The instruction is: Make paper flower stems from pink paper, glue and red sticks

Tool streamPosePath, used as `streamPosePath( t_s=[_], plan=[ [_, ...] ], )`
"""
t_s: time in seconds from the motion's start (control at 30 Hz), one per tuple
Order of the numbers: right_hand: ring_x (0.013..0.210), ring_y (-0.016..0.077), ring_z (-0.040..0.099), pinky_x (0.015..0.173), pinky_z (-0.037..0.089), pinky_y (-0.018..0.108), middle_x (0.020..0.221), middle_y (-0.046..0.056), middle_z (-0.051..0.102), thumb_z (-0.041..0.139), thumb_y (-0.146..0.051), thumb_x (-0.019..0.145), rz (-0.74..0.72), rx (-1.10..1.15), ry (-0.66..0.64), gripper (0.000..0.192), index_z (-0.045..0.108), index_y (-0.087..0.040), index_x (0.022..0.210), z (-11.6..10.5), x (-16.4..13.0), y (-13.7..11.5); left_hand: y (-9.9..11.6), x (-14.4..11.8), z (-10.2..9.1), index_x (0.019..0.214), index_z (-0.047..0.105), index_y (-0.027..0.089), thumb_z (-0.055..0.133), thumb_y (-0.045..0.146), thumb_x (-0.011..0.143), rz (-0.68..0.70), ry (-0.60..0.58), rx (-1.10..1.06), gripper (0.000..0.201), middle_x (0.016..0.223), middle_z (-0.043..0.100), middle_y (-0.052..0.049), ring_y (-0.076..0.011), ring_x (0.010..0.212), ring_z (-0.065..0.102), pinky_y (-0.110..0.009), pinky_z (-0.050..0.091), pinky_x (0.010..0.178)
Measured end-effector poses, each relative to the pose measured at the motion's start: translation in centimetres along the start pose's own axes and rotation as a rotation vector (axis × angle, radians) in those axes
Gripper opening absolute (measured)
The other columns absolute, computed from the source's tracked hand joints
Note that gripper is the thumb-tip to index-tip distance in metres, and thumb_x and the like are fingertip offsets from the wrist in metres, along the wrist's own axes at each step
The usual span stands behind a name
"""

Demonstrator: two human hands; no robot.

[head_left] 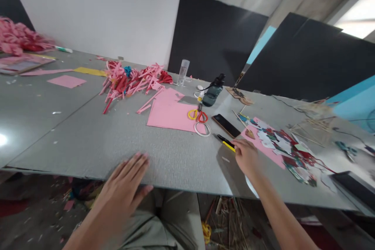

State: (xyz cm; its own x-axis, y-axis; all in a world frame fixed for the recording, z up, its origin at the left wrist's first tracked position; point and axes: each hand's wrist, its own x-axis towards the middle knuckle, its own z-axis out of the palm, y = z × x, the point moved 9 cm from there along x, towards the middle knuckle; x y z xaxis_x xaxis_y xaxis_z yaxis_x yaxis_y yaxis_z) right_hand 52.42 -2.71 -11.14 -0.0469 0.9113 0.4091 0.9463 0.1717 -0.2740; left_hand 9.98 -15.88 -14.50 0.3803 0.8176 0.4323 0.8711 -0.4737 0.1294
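Note:
My left hand [127, 181] lies flat at the table's front edge, fingers stretched out and nothing held. My right hand [245, 154] is closed on the end of a yellow and black utility knife [227, 143], which lies low over the table pointing away to the left. Beyond the knife is a dark phone [226, 125]. A white ring, probably a roll of tape [202, 129], overlaps the corner of some pink paper sheets [172, 115]. Scissors [198, 115] with one yellow and one red handle rest on the sheets.
Pink and red paper strips [131, 80] are heaped at the back. A clear cup [183, 72] and a dark bottle [213, 90] stand behind the sheets. Paper scraps [281, 142] cover the right side, near a stick frame [312, 129]. Dark panels [216, 35] rise behind.

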Motion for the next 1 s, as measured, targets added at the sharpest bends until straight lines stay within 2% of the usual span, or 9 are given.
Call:
streamPosePath(
  t_s=[0.07, 0.13, 0.23, 0.33, 0.43, 0.53, 0.6, 0.7, 1.0],
  plan=[
    [0.127, 0.0357, 0.062, 0.114, 0.043, 0.060, 0.126, 0.018, 0.074, 0.047, -0.027, 0.094, -0.022, -0.031, 0.006, 0.038, 0.076, -0.017, 0.117, 0.1, -2.1, -1.4, -1.7, 0.2, 0.1, 0.158, 0.045, 0.022, 0.056, 0.044, 0.101, -0.041, 0.007, -0.004, 0.063, 0.156, 0.056, -0.011, -0.0293, 0.145, 0.051, -0.045, 0.042, 0.118],
    [0.131, 0.0348, 0.062, 0.115, 0.046, 0.057, 0.136, 0.018, 0.070, 0.049, -0.039, 0.098, -0.051, -0.042, -0.048, 0.044, 0.071, -0.016, 0.129, 1.3, -4.7, -3.2, -2.3, 0.2, 0.1, 0.161, 0.040, 0.022, 0.055, 0.044, 0.101, -0.037, 0.009, 0.002, 0.066, 0.157, 0.054, -0.012, -0.0301, 0.147, 0.049, -0.045, 0.040, 0.120],
    [0.145, 0.0369, 0.051, 0.116, 0.046, 0.058, 0.154, 0.020, 0.056, 0.042, -0.049, 0.102, -0.045, -0.112, -0.140, 0.060, 0.057, -0.012, 0.148, 3.6, -8.5, -5.2, -2.2, 0.0, 0.1, 0.163, 0.037, 0.020, 0.053, 0.047, 0.102, -0.027, 0.018, 0.023, 0.069, 0.159, 0.051, -0.014, -0.0316, 0.149, 0.047, -0.046, 0.038, 0.121],
    [0.149, 0.0382, 0.046, 0.117, 0.044, 0.059, 0.160, 0.021, 0.048, 0.041, -0.050, 0.103, -0.052, -0.164, -0.145, 0.065, 0.050, -0.010, 0.154, 3.9, -10.8, -6.9, -1.9, -0.1, 0.1, 0.163, 0.038, 0.019, 0.052, 0.048, 0.102, -0.032, 0.020, 0.040, 0.069, 0.159, 0.051, -0.014, -0.0319, 0.149, 0.047, -0.046, 0.040, 0.118],
    [0.138, 0.0362, 0.058, 0.108, 0.053, 0.054, 0.151, 0.019, 0.060, 0.047, -0.044, 0.101, -0.067, -0.149, -0.132, 0.052, 0.061, -0.015, 0.142, 2.4, -10.0, -7.3, -1.9, -0.2, 0.3, 0.161, 0.041, 0.017, 0.052, 0.048, 0.102, -0.039, 0.014, 0.051, 0.067, 0.160, 0.050, -0.013, -0.0322, 0.148, 0.047, -0.047, 0.040, 0.117],
    [0.106, 0.0273, 0.075, 0.091, 0.061, 0.044, 0.116, 0.011, 0.078, 0.046, -0.029, 0.098, -0.066, -0.088, -0.145, 0.031, 0.073, -0.022, 0.113, 1.0, -6.8, -5.9, -2.1, -0.1, 0.2, 0.160, 0.042, 0.018, 0.052, 0.046, 0.102, -0.046, 0.014, 0.043, 0.065, 0.160, 0.050, -0.013, -0.0321, 0.149, 0.046, -0.048, 0.040, 0.116],
    [0.095, 0.0258, 0.075, 0.086, 0.060, 0.041, 0.104, 0.010, 0.079, 0.047, -0.021, 0.092, -0.068, -0.089, -0.134, 0.027, 0.072, -0.021, 0.102, 0.8, -4.7, -4.7, -2.1, -0.1, 0.1, 0.160, 0.042, 0.018, 0.053, 0.046, 0.102, -0.041, 0.022, 0.038, 0.065, 0.159, 0.051, -0.013, -0.0320, 0.149, 0.047, -0.047, 0.040, 0.116],
    [0.094, 0.0283, 0.073, 0.085, 0.058, 0.043, 0.100, 0.011, 0.077, 0.046, -0.015, 0.087, -0.063, -0.123, -0.083, 0.025, 0.070, -0.020, 0.095, 1.3, -3.4, -3.7, -2.0, -0.1, 0.0, 0.160, 0.042, 0.019, 0.054, 0.044, 0.102, -0.034, 0.030, 0.047, 0.065, 0.158, 0.053, -0.013, -0.0312, 0.148, 0.048, -0.045, 0.040, 0.116],
    [0.091, 0.0267, 0.069, 0.081, 0.052, 0.038, 0.096, 0.009, 0.076, 0.048, -0.013, 0.088, -0.061, -0.203, 0.006, 0.020, 0.067, -0.020, 0.091, 1.8, -5.2, -4.4, -2.0, -0.2, 0.4, 0.162, 0.038, 0.019, 0.051, 0.045, 0.102, -0.039, 0.034, 0.105, 0.066, 0.162, 0.048, -0.007, -0.0305, 0.149, 0.045, -0.045, 0.035, 0.114]
  ],
)
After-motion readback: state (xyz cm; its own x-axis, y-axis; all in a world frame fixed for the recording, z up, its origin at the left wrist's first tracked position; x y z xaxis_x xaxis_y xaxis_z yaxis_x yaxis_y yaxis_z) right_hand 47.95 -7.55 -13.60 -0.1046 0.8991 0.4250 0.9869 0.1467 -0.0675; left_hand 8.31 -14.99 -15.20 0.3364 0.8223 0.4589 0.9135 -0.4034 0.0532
